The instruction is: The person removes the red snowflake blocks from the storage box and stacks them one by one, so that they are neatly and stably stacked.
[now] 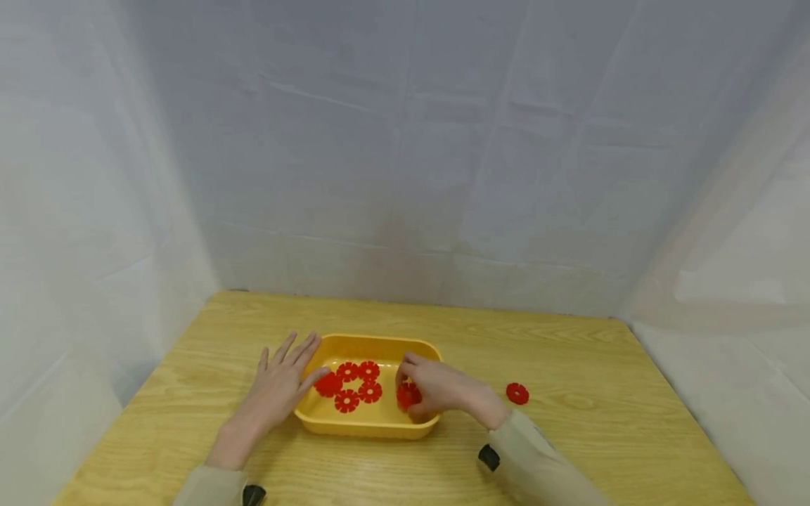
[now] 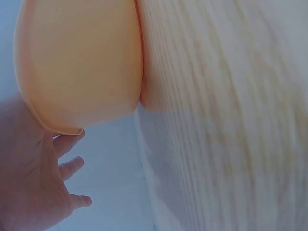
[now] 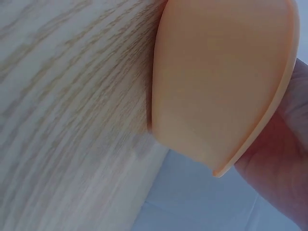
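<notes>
1. Hands over a yellow plastic tray (image 1: pixel 373 343) that sits near the middle of the wooden table (image 1: pixel 569 457), a little toward the near edge.
2. Right hand (image 1: pixel 436 393) reaches over the tray's right wall, fingers curled round a red gear-shaped disc (image 1: pixel 408 396) in the tray's right end. Grip looks like a pinch at the disc's rim; exact finger placement is hidden by the knuckles.
3. Left hand (image 1: pixel 278 386) lies flat with fingers spread and straight, fingertips against the tray's left rim, holding nothing. It appears to steady the tray.
4. Five more red discs (image 1: pixel 349 383) lie flat in a loose cluster on the tray floor, left of centre, some touching one another.
5. One stray red disc (image 1: pixel 517 393) lies on the table right of the tray, apart from it, just beyond the right wrist.
6. Look of the discs: bright red, round, thin, notched around the edge like a cog, with a small central hole or hub.
7. Handling judgement: light, stiff plastic, not fragile. Lying flat, they give little to grab; best taken by the notched rim between thumb and fingertip, or tipped up against the tray wall first.
8. Wrist views show only the tray's outer wall (image 2: pixel 82 62), wood grain and parts of each hand; no discs are visible there.
</notes>
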